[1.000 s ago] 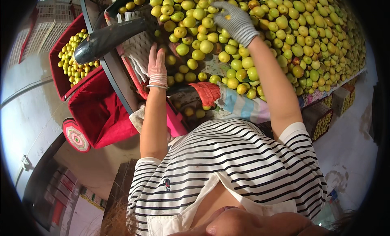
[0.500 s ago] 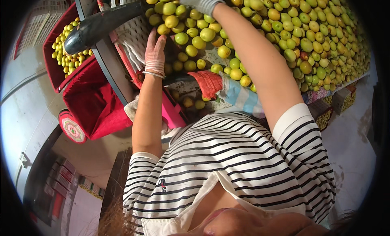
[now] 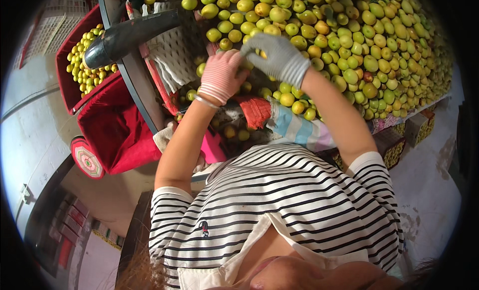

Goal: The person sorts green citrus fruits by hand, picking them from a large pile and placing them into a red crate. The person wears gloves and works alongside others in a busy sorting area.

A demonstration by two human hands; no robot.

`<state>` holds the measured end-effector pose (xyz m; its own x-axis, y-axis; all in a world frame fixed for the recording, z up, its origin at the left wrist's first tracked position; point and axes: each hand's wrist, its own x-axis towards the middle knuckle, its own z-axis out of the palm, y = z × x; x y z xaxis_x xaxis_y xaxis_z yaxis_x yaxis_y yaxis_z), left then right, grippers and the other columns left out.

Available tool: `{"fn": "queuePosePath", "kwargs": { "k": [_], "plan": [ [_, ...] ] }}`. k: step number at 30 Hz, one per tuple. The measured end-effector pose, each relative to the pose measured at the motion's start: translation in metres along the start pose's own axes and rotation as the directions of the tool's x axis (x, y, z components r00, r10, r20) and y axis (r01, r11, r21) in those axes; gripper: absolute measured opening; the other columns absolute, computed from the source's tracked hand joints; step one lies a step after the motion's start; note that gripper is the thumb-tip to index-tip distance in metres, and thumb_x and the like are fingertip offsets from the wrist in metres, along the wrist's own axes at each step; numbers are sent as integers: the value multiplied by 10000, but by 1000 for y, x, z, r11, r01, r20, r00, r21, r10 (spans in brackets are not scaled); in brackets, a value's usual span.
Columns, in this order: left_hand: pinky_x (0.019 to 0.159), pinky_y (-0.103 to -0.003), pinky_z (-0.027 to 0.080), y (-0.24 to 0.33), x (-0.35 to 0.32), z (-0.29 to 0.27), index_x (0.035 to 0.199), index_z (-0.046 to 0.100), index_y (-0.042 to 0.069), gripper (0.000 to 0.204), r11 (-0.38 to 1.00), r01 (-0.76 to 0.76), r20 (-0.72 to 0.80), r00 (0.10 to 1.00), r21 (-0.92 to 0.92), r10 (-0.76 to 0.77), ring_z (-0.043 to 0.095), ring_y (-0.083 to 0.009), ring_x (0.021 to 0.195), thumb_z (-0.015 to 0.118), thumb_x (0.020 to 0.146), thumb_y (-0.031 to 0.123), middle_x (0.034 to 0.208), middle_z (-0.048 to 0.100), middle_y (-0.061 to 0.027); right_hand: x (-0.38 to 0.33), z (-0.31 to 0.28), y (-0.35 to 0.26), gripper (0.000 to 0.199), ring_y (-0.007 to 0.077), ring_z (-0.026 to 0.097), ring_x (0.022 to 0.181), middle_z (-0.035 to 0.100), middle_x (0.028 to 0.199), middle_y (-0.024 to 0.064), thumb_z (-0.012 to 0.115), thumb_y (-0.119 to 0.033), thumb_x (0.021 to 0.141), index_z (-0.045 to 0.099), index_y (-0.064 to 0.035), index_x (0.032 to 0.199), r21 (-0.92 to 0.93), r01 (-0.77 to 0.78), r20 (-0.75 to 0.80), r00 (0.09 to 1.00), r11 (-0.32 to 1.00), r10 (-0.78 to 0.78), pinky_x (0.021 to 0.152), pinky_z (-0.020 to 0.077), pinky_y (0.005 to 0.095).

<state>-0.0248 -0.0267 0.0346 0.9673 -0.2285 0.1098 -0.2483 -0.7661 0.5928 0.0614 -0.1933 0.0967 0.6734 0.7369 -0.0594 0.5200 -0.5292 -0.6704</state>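
Observation:
My left hand [image 3: 219,76], in a pink-and-white striped glove, is curled at the near left edge of a heap of yellow-green jujubes [image 3: 344,41]. Against it from the right comes my right hand [image 3: 280,59] in a grey glove, its fingers bent and their tips close to the left fingers. A bit of yellow shows through the gap between the right thumb and fingers. Whether either hand grips a fruit is hidden by the gloves. Loose jujubes lie just beyond and below both hands.
At the left, a black tapered duct [image 3: 132,38] crosses a metal rail beside a white perforated pad [image 3: 172,50]. Beyond it hangs a red fabric bin [image 3: 117,125] with jujubes above. A red cloth [image 3: 255,112] and striped cloth [image 3: 299,125] edge the heap. Crates [image 3: 389,143] stand lower right.
My right hand has drawn back toward me from the far part of the heap to meet my left. My left hand has shifted right and its fingers have curled.

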Motion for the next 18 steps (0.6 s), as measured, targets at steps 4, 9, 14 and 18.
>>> {"fn": "queuePosePath", "kwargs": {
  "k": [4,9,14,18],
  "plan": [
    [870,-412,446,20,9,13,1151,513,81,504,983,3,205,978,186,-42,568,-288,1035,726,724,244,1084,587,-101,-40,24,13,195,290,639,829,650,913,102,610,-210,831,672,-103,982,300,-200,-131,960,933,248,777,523,342],
    [818,-392,495,23,14,6,1126,533,48,406,972,214,126,971,-96,-201,610,-297,941,666,769,190,1094,600,-136,-45,29,4,260,264,617,985,627,1057,104,671,-135,806,643,-69,1055,191,-255,-192,937,948,291,883,493,340],
    [699,-386,549,-13,-6,-2,1123,587,72,336,-290,450,533,754,-845,-384,587,-265,1001,515,901,313,1163,589,-74,-22,32,-12,331,308,566,1107,582,1183,130,658,-121,793,622,-90,1121,273,-54,-263,956,960,129,971,452,375],
    [882,-474,519,-30,-16,-3,1365,418,84,625,-659,300,586,766,-689,-264,488,-292,1224,533,901,487,1343,491,-94,3,52,-34,513,339,504,1202,506,1319,127,619,-312,843,497,-152,1315,4,150,-151,978,989,-147,1044,399,419]
  ]
}}
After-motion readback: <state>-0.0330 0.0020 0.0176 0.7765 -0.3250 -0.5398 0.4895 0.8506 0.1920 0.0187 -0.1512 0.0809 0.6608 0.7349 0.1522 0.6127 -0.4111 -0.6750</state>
